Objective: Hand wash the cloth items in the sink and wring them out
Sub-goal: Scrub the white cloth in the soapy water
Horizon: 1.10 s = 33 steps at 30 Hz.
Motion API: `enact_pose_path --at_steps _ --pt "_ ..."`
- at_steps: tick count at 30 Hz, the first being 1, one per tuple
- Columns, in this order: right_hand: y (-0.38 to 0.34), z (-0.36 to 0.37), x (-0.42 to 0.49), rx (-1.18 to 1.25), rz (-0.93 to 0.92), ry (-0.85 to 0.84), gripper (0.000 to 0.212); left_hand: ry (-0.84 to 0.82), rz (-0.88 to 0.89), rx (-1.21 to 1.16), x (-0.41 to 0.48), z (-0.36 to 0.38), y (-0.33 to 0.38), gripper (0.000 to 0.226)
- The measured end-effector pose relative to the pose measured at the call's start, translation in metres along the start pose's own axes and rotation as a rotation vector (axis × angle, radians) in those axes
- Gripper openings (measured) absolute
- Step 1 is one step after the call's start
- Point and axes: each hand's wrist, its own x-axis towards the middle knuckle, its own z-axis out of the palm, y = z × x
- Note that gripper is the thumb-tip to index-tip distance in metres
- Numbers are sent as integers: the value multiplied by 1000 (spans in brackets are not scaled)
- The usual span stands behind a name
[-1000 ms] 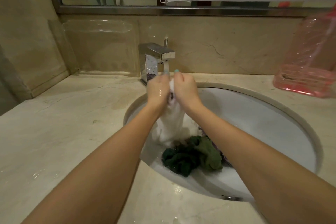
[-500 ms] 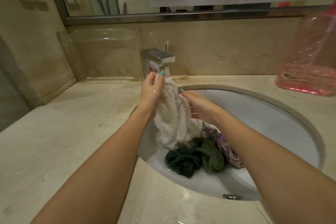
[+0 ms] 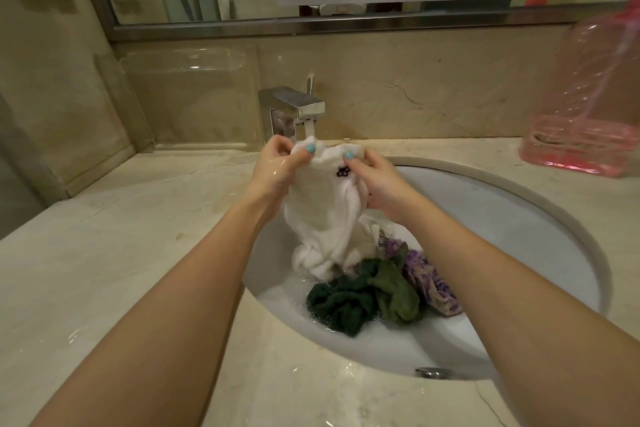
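Observation:
A wet white towel (image 3: 323,215) with a small dark embroidered mark hangs over the white sink (image 3: 512,218), its lower end bunched in the basin. My left hand (image 3: 277,166) pinches its top left edge and my right hand (image 3: 375,184) grips its top right edge, both just under the running faucet (image 3: 294,107). In the soapy water below lie a dark green cloth (image 3: 341,303), an olive green cloth (image 3: 396,291) and a purple patterned cloth (image 3: 431,279).
A pink transparent plastic jug (image 3: 588,107) stands on the marble counter (image 3: 104,253) at the back right. A clear acrylic tray (image 3: 187,97) leans against the back wall left of the faucet. A mirror and wall sockets are above.
My right hand has come up from lower on the towel to its top edge, and both hands have spread the top apart, showing the embroidered mark.

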Motion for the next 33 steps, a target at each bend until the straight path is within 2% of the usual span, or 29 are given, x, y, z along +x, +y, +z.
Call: enact_pose_path --at_steps 3,5,7,9,11,15,17,20,22,25,27,30,33 --pt "0 3 3 -181 -180 150 17 -122 -90 135 1 -2 -2 39" --pt "0 3 2 -243 -219 163 24 -162 -92 317 2 -2 -4 31" --pt "0 3 1 -261 -249 127 32 -55 -34 462 4 -3 -6 7" --pt "0 5 -1 -238 -283 83 32 122 16 434 9 -7 -8 9" --pt "-4 9 -1 -211 -304 49 23 262 68 381 12 -13 -8 9" --pt "-17 13 -3 -97 -272 121 12 301 164 538 15 -18 -11 34" --pt "-17 12 0 -30 -239 200 13 230 135 439 16 -11 -10 38" --pt "-19 18 2 0 -194 277 15 178 29 216 15 10 -9 23" --pt "-20 32 -1 -64 -222 245 19 203 14 101 13 22 -9 21" --pt "-23 68 -13 -165 -299 132 20 281 5 93 16 21 -12 12" --pt "-24 81 -13 -209 -324 157 23 260 -29 114 15 19 -11 14" --pt "-20 63 2 -191 -184 310 30 169 81 95 -9 41 -2 24" --pt "-6 37 7 -130 -20 349 28 62 174 123 -29 69 4 34"
